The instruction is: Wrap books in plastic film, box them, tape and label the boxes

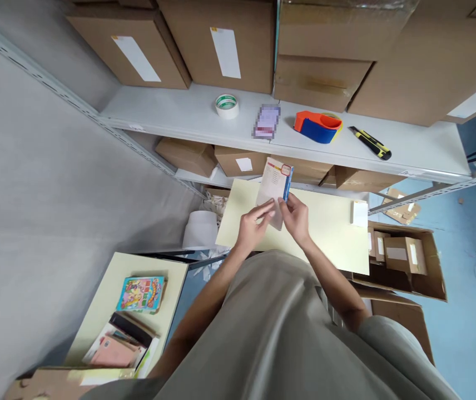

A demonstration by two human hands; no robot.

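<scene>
Both hands meet above a pale yellow table (330, 222); the left hand (253, 223) and the right hand (295, 218) are each closed by the fingertips on a small booklet (274, 183), a thin rectangular card or paper item with a white printed face and a blue edge, held tilted just above the tabletop; a translucent sleeve appears to hang from its lower end, though the view is too small to confirm. The tabletop is smooth and matt; a small white pad (360, 213) lies near its right end.

Behind the table stands a grey metal shelf (171, 114); on its board lie a roll of white tape (227, 105), an orange and blue tape dispenser (318, 126) and a yellow and black utility knife (370, 143), well apart from one another; brown corrugated cartons (221, 39) with white labels are stacked behind them.

A second pale table (108, 289) at lower left carries a colourful picture book (141, 293) and a loose stack of books; an open carton (408, 261) of small boxes sits on the blue floor (471, 322) at right; the wall at left is plain grey.
</scene>
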